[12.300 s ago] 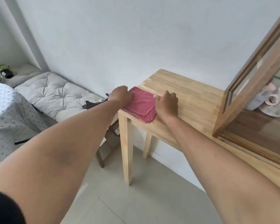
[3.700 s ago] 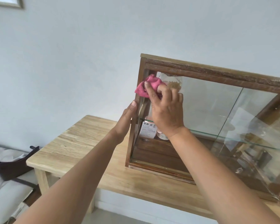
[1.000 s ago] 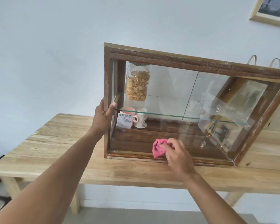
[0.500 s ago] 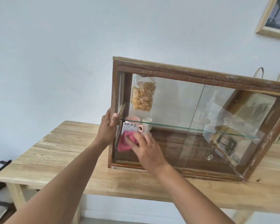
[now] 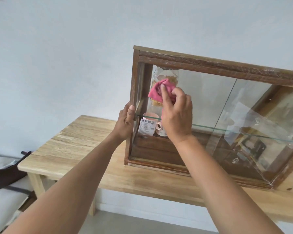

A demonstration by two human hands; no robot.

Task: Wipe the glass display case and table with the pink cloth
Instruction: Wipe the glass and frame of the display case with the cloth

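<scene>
A wood-framed glass display case (image 5: pixel 210 63) stands on a light wooden table (image 5: pixel 78 146). My right hand (image 5: pixel 177 115) grips the crumpled pink cloth (image 5: pixel 156 92) and presses it against the upper left of the front glass. My left hand (image 5: pixel 125 120) holds the case's left front post about halfway up, thumb on the front. Behind the glass, a jar of yellow snacks is partly hidden by the cloth.
Inside the case, pink and white cups (image 5: pixel 159 127) and a labelled card (image 5: pixel 146 127) sit under a glass shelf (image 5: pixel 243 132). A grey cushion with a dark strap (image 5: pixel 7 174) lies low at the left beside the table. The white wall is close behind.
My right hand has carried the cloth from low on the left of the glass up to the upper left. My left hand stays on the post. The view shifted left.
</scene>
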